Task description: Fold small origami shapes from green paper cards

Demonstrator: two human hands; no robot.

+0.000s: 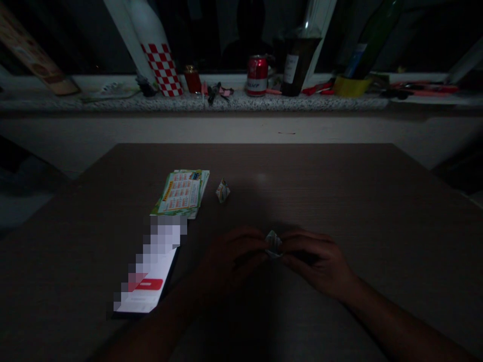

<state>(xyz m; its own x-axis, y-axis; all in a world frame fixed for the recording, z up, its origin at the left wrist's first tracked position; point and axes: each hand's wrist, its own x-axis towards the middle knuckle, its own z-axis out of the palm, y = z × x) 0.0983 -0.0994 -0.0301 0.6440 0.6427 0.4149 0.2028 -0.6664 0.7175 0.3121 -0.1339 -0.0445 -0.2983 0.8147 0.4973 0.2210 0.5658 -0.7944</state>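
Observation:
Between my two hands is a small piece of folded paper [273,244], pale with faint printing and pointed at the top. My left hand [236,256] pinches its left side. My right hand [320,256] grips the right side with thumb and fingers. In the dim light the finer folds cannot be made out. Another small folded paper piece [222,191], diamond-shaped and printed, rests on the table beyond my left hand. To its left lies a stack of printed paper sheets [181,193] with green edges and rows of red-orange print.
A phone [151,296] with a lit screen lies left of my left forearm on the dark wooden table [320,186]. Along the granite windowsill [234,103] stand a red-and-white checkered bottle [164,68], a red can [257,75], a dark bottle [296,65] and a green bottle [373,40].

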